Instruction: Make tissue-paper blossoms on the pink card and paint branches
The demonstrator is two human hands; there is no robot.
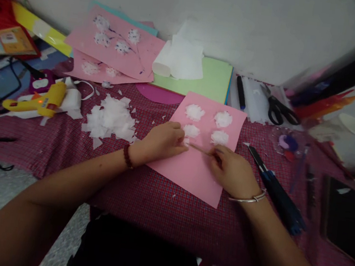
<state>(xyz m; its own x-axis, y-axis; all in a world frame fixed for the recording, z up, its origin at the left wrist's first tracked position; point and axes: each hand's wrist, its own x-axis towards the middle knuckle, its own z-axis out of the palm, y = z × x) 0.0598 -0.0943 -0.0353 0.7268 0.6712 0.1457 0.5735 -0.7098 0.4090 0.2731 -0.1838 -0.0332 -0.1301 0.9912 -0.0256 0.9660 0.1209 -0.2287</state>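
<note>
A pink sheet of paper (192, 170) lies tilted on the cloth, with several white paper tufts, one of them a tuft (194, 112) at its upper left. My right hand (234, 171) pinches a thin stick (201, 149) that points left across the sheet. At the stick's far end, just below the lower left tuft, is a small white bit of paper. My left hand (165, 142) rests at the sheet's left side, fingers curled together close to that tip; what they hold, if anything, is hidden. Left of it lies a pile of torn white paper (112, 118).
A yellow glue gun (37, 101) with cables lies at the left. Pink sheets with speckled flowers (117, 42) and crumpled white paper (180, 59) are at the back. On the right are a utility knife (277, 192), its blade out, scissors (280, 109) and a phone (343, 216).
</note>
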